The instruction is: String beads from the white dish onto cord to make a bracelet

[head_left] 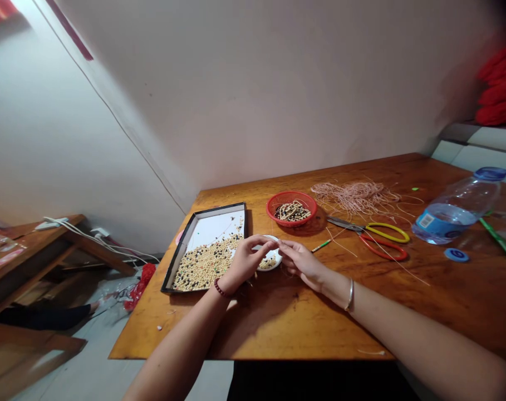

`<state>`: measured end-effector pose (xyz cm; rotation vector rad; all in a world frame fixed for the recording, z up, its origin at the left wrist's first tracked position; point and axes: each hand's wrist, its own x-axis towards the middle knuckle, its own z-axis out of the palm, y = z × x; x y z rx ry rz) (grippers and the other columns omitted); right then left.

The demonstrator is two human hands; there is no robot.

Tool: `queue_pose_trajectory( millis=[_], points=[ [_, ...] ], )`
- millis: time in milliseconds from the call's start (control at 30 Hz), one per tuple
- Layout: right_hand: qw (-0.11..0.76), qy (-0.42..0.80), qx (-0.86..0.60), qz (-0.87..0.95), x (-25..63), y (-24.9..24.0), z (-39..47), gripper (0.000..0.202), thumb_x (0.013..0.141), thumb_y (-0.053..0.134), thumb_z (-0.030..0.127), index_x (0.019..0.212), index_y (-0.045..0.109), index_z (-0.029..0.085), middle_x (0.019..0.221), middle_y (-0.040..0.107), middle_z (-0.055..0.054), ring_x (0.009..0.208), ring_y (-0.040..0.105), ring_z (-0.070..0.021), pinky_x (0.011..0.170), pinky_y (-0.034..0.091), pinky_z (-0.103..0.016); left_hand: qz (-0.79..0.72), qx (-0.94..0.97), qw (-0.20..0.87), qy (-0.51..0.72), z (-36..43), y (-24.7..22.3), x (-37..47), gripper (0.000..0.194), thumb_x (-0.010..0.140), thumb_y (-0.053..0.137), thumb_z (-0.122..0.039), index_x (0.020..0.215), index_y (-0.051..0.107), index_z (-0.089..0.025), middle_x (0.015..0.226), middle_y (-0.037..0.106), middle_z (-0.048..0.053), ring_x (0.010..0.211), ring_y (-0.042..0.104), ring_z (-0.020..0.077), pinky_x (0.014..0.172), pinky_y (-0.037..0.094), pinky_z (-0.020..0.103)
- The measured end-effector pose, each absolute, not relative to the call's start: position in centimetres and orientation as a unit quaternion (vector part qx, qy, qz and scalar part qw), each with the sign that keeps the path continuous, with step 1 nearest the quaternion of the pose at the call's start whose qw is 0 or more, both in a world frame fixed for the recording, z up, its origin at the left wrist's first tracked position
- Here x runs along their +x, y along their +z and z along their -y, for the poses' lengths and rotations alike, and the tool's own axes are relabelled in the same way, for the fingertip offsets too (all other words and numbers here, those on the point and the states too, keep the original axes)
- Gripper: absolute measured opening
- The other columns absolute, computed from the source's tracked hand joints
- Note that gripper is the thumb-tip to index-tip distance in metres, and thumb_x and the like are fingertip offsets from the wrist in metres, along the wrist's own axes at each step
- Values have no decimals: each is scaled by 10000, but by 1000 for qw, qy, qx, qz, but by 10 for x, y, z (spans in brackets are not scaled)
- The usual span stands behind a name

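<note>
While near one white dish (pixel 275 256), two hands (pixel 246 260)

a pale wall (pixel 253 111) rises behind a wooden table (pixel 303 334)

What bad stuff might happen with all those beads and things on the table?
The tray of loose beads sits near the left edge of the table, so a bump might spill it. The heaped pink thread could snag on the nearby scissors. The bottle, with clear liquid inside, might tip if knocked.

Found no legible text; noted barcode (pixel 425 221) on blue label (pixel 441 226) of plastic bottle (pixel 465 201), unclear mark on blue cap (pixel 456 254).
</note>
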<state>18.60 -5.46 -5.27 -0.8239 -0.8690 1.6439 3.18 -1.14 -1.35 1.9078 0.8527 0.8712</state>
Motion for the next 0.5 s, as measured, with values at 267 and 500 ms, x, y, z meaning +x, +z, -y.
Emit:
queue_pose_trajectory(
  millis=[267,500],
  points=[
    [515,678,-361,379,186,-54,52,343,740,631,485,867,603,167,512,237,114,397,125,-37,357,72,-191,-351,742,440,364,10,-17,32,324,819,609,-433,900,709,-135,1012,705,118,867,660,194,765,524,285],
    [485,697,-354,393,186,-59,50,375,771,580,516,854,642,156,537,342,90,370,136,-21,351,71,-196,-391,723,399,406,7,-16,30,312,789,639,-436,822,714,-136,842,726,91,776,665,189,697,518,271]
  ],
)
